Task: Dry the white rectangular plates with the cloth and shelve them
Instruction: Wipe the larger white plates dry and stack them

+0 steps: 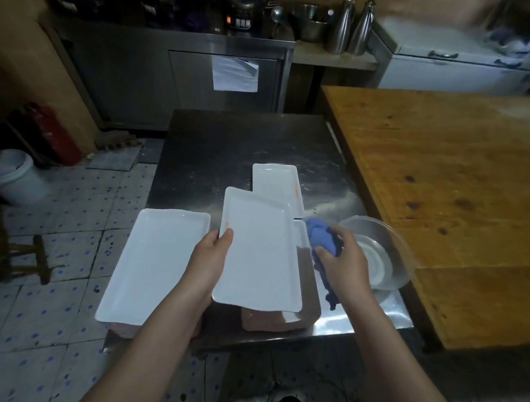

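My left hand (215,247) grips the left edge of a white rectangular plate (261,256), thumb on its top face, holding it above the steel table (230,143). To the plate's right, my right hand (342,260) holds a bunched blue cloth (320,239) beside its right edge. A second white plate (156,262) lies at the table's front left, overhanging the edge. A third plate (277,184) lies farther back, with an orange smear along its right rim. Another plate's edge (301,236) and a brown tray (282,320) show beneath the held plate.
A steel bowl (377,253) sits at the table's right, against a wooden table (442,194). A steel cabinet (184,73) with appliances stands behind. On the tiled floor to the left are a white bucket (10,178), a red extinguisher (52,134) and a wooden stool (24,259).
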Demonstrator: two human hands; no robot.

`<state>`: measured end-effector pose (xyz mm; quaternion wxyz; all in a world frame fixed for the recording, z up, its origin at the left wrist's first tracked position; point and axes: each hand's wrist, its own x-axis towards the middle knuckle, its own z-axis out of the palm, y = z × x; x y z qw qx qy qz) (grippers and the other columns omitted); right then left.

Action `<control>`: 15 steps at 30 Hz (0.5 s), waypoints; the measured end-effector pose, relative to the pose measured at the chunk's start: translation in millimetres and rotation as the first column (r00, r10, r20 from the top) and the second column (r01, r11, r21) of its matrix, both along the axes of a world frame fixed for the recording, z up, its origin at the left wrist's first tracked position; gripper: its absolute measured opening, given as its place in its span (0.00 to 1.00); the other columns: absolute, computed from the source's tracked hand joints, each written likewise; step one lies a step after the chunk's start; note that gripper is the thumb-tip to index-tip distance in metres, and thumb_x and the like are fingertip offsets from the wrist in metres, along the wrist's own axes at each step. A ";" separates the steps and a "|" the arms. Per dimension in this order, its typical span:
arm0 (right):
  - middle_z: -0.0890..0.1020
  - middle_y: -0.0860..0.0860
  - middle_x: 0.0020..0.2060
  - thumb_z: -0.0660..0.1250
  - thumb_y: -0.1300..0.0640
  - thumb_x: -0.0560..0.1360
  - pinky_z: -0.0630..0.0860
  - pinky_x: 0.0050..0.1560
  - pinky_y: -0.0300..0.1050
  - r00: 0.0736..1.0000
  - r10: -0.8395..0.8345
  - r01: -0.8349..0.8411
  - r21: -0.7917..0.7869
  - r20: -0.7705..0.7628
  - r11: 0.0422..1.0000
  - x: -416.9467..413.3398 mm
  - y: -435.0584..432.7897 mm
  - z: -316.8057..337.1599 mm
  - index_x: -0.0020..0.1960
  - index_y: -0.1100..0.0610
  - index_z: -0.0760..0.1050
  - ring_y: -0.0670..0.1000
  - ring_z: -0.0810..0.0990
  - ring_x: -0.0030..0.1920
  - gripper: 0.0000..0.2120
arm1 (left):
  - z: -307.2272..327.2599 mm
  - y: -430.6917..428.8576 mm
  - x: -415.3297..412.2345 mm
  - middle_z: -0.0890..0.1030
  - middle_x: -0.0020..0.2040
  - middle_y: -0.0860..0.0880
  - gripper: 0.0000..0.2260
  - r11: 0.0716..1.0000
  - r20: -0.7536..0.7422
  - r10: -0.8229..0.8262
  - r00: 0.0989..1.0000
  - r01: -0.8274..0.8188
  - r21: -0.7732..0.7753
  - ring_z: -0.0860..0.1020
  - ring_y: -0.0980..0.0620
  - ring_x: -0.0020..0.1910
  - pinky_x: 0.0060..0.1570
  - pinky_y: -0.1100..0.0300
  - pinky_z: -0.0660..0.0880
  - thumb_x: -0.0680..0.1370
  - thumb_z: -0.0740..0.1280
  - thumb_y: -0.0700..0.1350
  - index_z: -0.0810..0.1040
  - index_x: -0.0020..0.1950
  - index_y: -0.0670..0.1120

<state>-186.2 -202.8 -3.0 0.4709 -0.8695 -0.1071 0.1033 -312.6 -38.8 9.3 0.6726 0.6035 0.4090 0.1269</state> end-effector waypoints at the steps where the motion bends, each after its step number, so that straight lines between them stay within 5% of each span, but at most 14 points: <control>1: 0.74 0.46 0.53 0.67 0.58 0.75 0.73 0.46 0.42 0.999 -0.013 0.016 0.053 -0.052 0.998 4.7 -4.2 -2.4 0.64 0.50 0.70 0.48 0.75 0.48 0.18 | -3.6 -2.1 0.6 0.83 0.48 0.50 0.12 1.000 -0.016 -0.011 1.000 0.011 -0.006 0.82 0.50 0.46 0.45 0.54 0.79 0.79 0.59 0.55 0.78 0.53 0.50; 6: 0.76 0.49 0.47 0.70 0.55 0.73 0.69 0.35 0.38 0.933 -0.076 0.165 0.230 -0.351 0.959 20.6 -18.8 -12.7 0.58 0.50 0.69 0.46 0.76 0.42 0.17 | -25.3 -16.6 7.3 0.84 0.45 0.50 0.12 0.998 -0.112 -0.018 0.994 0.024 0.055 0.82 0.48 0.45 0.50 0.49 0.77 0.78 0.60 0.54 0.80 0.46 0.50; 9: 0.80 0.51 0.46 0.72 0.56 0.72 0.77 0.41 0.46 0.847 -0.034 0.226 0.300 -0.531 0.927 27.9 -24.4 -17.5 0.59 0.53 0.71 0.52 0.80 0.45 0.18 | -39.0 -23.6 10.8 0.83 0.41 0.48 0.13 0.994 -0.160 0.029 0.987 -0.011 0.111 0.81 0.46 0.43 0.47 0.50 0.77 0.78 0.61 0.53 0.80 0.40 0.49; 11: 0.82 0.54 0.47 0.73 0.57 0.71 0.78 0.46 0.48 0.822 0.001 0.217 0.316 -0.569 0.924 32.3 -25.7 -21.4 0.57 0.55 0.74 0.55 0.82 0.47 0.15 | -46.9 -25.2 13.3 0.81 0.37 0.50 0.15 0.983 -0.202 0.049 0.978 -0.011 0.181 0.79 0.48 0.39 0.39 0.55 0.73 0.78 0.60 0.54 0.78 0.36 0.48; 15: 0.84 0.52 0.43 0.73 0.58 0.71 0.78 0.40 0.45 0.800 0.063 0.186 0.347 -0.597 0.919 37.9 -24.2 -24.3 0.47 0.49 0.75 0.54 0.83 0.44 0.09 | -60.7 -28.7 23.1 0.76 0.43 0.45 0.17 0.928 -0.293 0.036 0.955 0.077 0.366 0.73 0.54 0.37 0.33 0.60 0.64 0.80 0.58 0.52 0.72 0.31 0.50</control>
